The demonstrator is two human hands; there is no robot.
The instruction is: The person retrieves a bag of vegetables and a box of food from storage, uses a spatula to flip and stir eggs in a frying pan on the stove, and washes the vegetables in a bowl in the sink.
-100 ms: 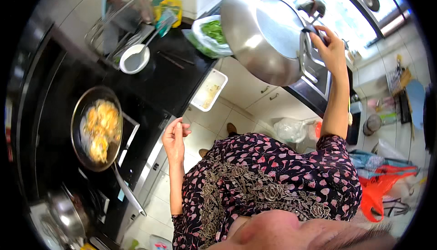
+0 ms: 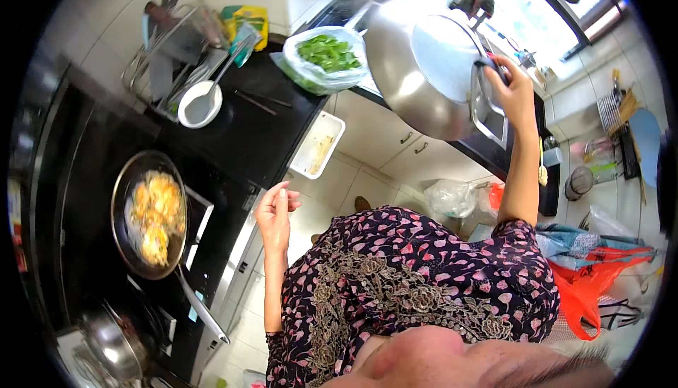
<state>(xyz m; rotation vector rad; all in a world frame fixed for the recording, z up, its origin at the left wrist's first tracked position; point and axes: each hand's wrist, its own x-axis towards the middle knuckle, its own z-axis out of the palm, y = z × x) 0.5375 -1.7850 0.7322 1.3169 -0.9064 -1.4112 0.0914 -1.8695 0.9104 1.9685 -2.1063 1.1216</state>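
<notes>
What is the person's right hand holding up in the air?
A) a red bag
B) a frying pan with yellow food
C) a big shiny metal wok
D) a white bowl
C: the right hand grips the handle of the big shiny metal wok and lifts it above the counter, while the frying pan with yellow food sits on the stove and the left hand is empty.
</notes>
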